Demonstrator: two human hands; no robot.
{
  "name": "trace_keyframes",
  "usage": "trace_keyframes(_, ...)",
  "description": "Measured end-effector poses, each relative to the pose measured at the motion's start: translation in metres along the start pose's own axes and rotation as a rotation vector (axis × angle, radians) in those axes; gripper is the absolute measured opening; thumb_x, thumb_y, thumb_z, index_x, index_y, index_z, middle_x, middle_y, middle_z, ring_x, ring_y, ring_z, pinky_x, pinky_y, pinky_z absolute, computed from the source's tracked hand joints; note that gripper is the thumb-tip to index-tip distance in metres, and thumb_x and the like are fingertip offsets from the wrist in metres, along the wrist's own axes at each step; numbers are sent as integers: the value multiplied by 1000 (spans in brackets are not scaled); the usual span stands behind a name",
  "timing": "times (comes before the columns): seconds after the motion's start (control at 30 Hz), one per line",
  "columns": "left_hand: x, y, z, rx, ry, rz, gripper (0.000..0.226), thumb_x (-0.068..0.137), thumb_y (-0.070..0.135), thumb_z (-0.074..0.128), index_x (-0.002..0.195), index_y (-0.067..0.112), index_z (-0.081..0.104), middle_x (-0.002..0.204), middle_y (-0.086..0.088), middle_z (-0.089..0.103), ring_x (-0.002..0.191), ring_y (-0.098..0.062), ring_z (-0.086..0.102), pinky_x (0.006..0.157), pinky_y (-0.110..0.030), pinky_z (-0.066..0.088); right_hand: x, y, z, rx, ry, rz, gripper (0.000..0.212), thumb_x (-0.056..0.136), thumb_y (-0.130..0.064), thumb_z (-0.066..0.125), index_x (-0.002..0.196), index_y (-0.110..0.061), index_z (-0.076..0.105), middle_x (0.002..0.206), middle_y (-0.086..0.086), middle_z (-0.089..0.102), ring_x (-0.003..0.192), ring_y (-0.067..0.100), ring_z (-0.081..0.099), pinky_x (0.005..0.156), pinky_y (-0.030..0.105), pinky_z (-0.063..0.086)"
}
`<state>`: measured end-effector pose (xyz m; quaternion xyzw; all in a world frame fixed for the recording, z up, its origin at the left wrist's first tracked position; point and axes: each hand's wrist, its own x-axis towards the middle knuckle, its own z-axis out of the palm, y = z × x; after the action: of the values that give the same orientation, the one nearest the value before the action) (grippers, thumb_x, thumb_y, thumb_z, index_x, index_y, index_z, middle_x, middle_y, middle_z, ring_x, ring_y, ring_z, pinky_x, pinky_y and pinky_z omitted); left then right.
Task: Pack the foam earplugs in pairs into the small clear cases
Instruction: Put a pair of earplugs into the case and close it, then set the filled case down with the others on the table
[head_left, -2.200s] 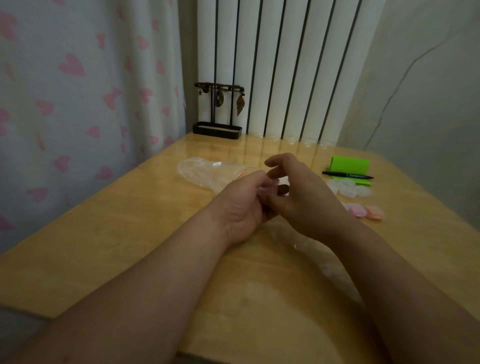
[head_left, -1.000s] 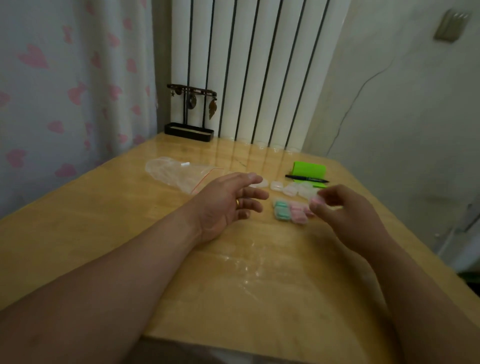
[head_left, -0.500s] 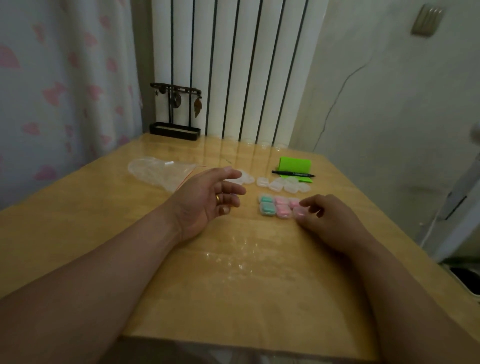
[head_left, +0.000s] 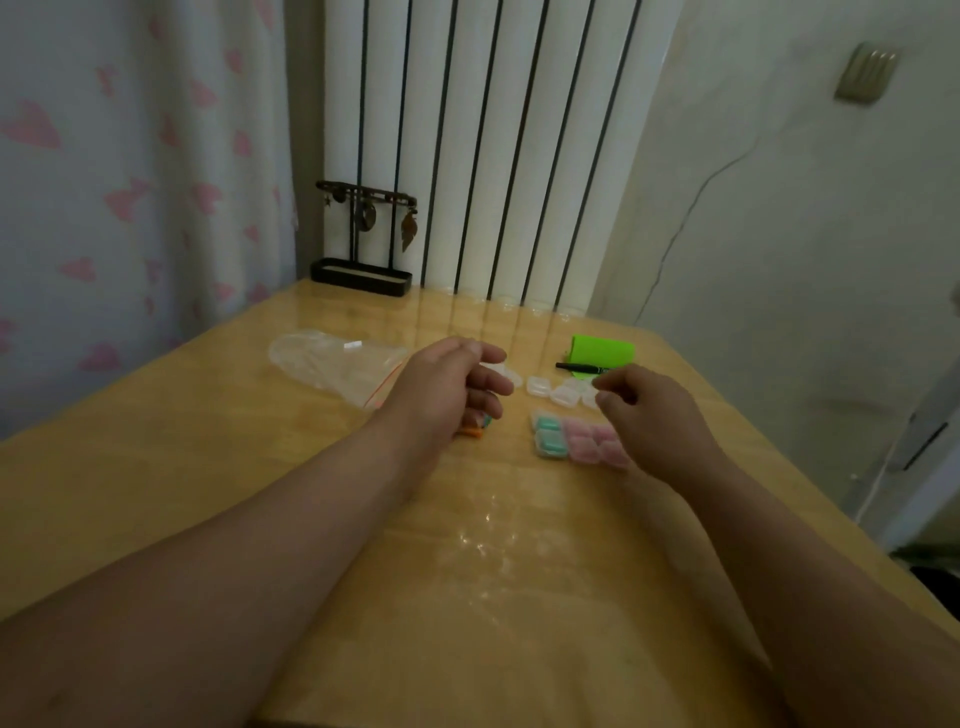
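Earplugs, orange bits, peek out beneath the left hand's curled fingers; held or just lying on the table, I cannot tell. From the wrists back to the near edge runs a broad stretch of tabletop. Left of the left fingers lies a limp bag. Filled cases, teal then pink, sit touching in a block just under the right hand. Empty cases cluster at the right fingertips, which are bent together; whether they pinch one I cannot tell. Past them lie a pen and a green pad.
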<state>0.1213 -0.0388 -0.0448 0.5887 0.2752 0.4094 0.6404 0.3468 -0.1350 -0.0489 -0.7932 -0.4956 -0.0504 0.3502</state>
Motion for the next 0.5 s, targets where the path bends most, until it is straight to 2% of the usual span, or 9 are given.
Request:
trace_keyframes(0.13,13,13,7,56,35,59,30,111,9,38,117,10,67,85,-10,73,60,-17,58,46,-25,42,39,-13,26,-147,-106,-75,30,105,-19,56,128,-26,73,129,-4,73,117,20,66,90,31,49)
trace_keyframes(0.27,18,5,6,31,98,103,30,110,8,38,112,9,69,78,-9,68,54,-15,50,46,-24,41,68,-21,47,-341,-222,-123,39,104,-16,53,139,-27,65,138,2,69,125,25,63,101,42,55)
trace_keyframes(0.4,21,3,1,34,143,109,30,109,11,40,108,11,70,77,-9,68,53,-15,51,51,-31,45,93,-23,55,-507,-380,-123,51,103,-31,61,153,-28,52,149,3,61,135,27,58,110,43,51)
trace_keyframes(0.5,19,4,-2,47,148,74,29,108,11,41,107,10,70,78,-8,68,54,-15,50,49,-27,44,103,-24,63,-552,-465,-100,54,102,-37,60,155,-27,50,152,3,59,137,28,56,113,42,48)
